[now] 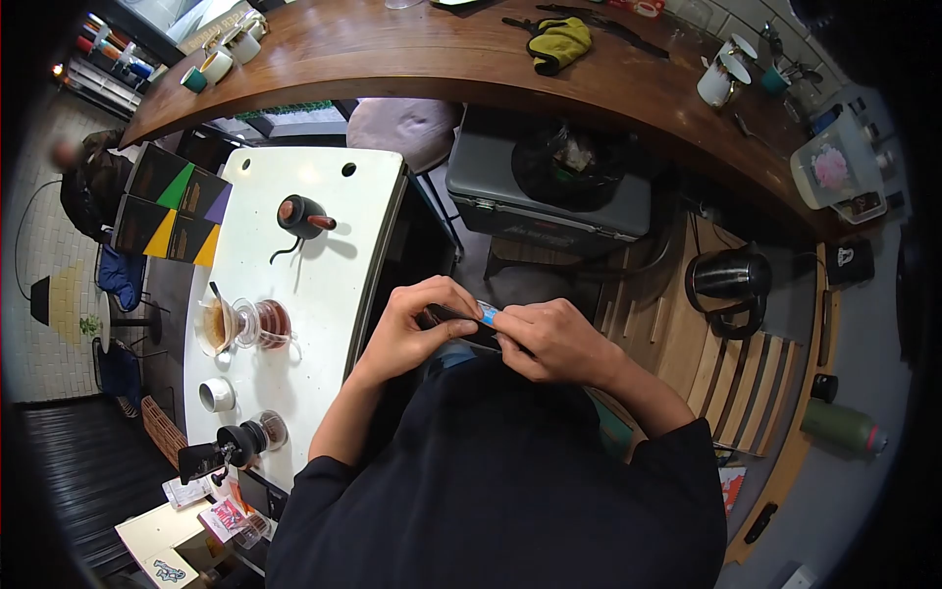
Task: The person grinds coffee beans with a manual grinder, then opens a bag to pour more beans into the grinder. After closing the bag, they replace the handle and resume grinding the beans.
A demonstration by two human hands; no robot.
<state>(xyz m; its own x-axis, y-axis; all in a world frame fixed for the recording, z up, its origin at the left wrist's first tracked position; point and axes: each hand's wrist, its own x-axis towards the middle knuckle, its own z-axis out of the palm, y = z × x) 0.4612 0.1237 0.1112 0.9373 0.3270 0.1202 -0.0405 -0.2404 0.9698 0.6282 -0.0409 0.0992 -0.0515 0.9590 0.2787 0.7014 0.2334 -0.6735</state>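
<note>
In front of my chest, both hands meet around a small thin item (486,312) with a blue-and-white patch and a dark part; its kind cannot be made out. My left hand (417,324) is closed on its dark end, thumb and fingers pinching. My right hand (554,339) has its fingers curled over the other end. To the left, on the white counter (343,255), stand a black gooseneck kettle (302,218), a dripper (213,327) with wet coffee grounds in a paper filter, a glass server (267,324) holding brown liquid, a white cup (217,395) and a coffee grinder (243,442).
A wooden bar (392,49) curves across the top, carrying cups and a yellow-black cloth (559,44). Below it sits a grey cooler box (481,177) with a black bag on top. A black electric kettle (731,280) stands right, near a green bottle (839,427). A person (93,182) is far left.
</note>
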